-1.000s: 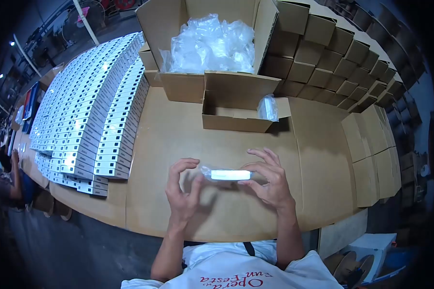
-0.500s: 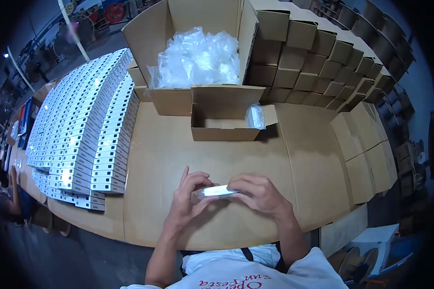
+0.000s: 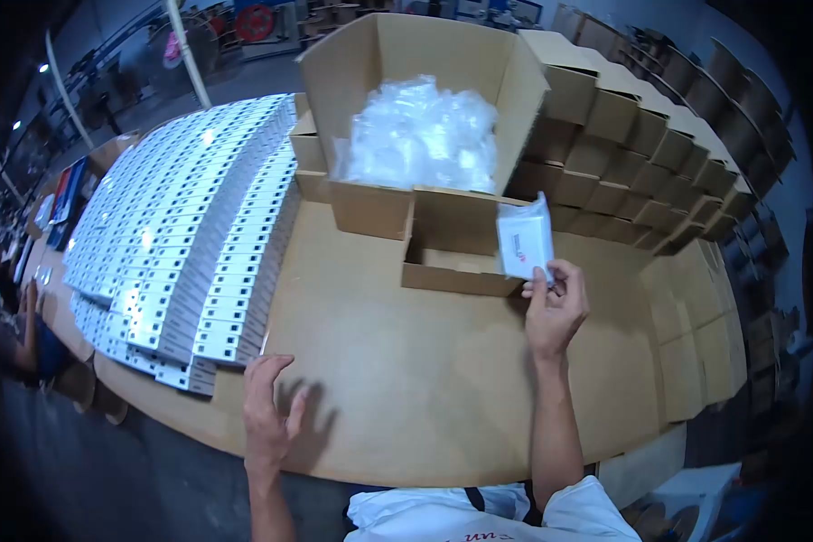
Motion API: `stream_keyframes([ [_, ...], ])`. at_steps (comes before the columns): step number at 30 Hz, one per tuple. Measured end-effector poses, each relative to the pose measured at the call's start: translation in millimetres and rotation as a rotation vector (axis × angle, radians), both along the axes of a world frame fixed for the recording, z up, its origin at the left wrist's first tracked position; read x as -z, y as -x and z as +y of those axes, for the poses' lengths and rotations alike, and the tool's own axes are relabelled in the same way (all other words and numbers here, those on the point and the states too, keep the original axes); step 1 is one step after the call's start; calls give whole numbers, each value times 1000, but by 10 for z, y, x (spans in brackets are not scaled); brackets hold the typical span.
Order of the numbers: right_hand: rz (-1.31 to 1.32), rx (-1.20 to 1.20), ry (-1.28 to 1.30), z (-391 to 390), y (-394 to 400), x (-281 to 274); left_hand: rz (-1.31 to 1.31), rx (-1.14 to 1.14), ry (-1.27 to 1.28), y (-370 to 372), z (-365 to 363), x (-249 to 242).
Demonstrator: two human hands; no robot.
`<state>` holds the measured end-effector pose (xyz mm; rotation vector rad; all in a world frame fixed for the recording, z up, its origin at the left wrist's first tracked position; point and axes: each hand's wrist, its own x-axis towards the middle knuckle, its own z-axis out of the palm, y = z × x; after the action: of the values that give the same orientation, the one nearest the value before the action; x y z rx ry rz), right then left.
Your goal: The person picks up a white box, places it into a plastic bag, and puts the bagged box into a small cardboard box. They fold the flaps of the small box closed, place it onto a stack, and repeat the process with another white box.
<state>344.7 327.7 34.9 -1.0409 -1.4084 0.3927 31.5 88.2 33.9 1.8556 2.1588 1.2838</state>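
My right hand pinches the lower edge of a flat white packet in clear plastic, held upright at the right end of a small open cardboard box. My left hand is empty, fingers apart, over the table's left part beside the stacked white boxes. Behind the small box stands a large open carton heaped with clear plastic bags.
Rows of brown cardboard boxes are stacked at the back right. Flat cardboard pieces lie along the table's right side. At the far left, another person's arm shows beside the table.
My right hand has carried the white packet forward to the small box. My left hand has let go of it and moved left. The view has shifted too.
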Motion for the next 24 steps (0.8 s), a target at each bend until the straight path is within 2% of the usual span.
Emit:
stream_keyframes([
  [2,-15,68,-13,142,119,51,163,-85,1,212,-176,46],
  [6,-142,165,-59,318,144,291,202,-185,5,527,-366,160],
  [8,-374,245,-144,419,83,346,201,-196,21,603,-422,134],
  [12,-665,286,-285,532,-44,322,245,-242,32,698,-495,254],
  [16,-594,235,-58,531,38,297,272,-276,32,721,-434,307],
  [19,-603,185,-25,743,-108,496,283,-330,2,764,-362,369],
  [24,-692,251,40,919,-238,631,217,-349,-47,819,-389,423],
])
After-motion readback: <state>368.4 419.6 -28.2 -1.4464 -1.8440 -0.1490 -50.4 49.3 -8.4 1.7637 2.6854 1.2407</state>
